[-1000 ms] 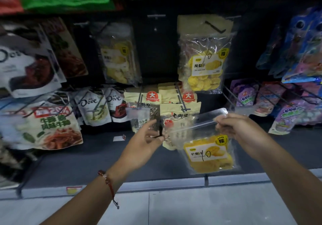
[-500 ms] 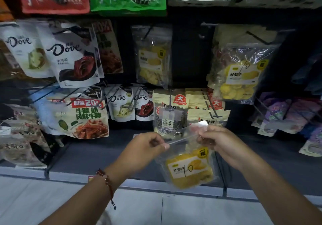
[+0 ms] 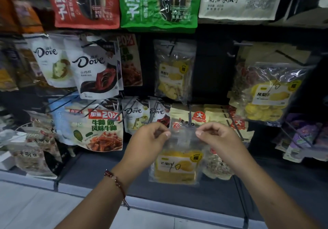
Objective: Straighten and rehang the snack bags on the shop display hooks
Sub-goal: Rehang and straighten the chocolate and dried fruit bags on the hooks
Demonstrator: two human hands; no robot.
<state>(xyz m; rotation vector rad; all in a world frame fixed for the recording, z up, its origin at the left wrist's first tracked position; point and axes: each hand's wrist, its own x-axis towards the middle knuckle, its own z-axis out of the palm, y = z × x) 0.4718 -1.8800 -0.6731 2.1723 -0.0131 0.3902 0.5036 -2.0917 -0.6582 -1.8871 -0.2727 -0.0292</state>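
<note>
Plainly, the person holds a clear bag of yellow dried fruit [image 3: 176, 164] up in front of the lower row of hooks, and the two-handed grip looks meant to keep its top strip flat and level so the hang hole can meet a hook.

On the left, the left hand [image 3: 150, 140], with a red bead bracelet [image 3: 113, 178] at the wrist, pinches the bag's top left corner; its fingers [image 3: 164, 133] are curled in and closed on the clear strip. On the right, the right hand [image 3: 215, 137] pinches the top right corner in the same way, thumb and fingers [image 3: 199, 133] clamped on the plastic.

Between the two hands the strip is stretched across, and the yellow body of the bag hangs below the fingers, upright and facing the person. A thin metal hook [image 3: 190, 116] juts out just above the middle of the strip, in front of cream packets with red badges [image 3: 188, 118]. Whether the hole is already over the hook tip cannot be told; the strip is blurred there.

Judging by this, the bag is at the point of being hung, and the next move calls for lining the hole with the hook tip and pushing it away, towards the far panel.
</note>
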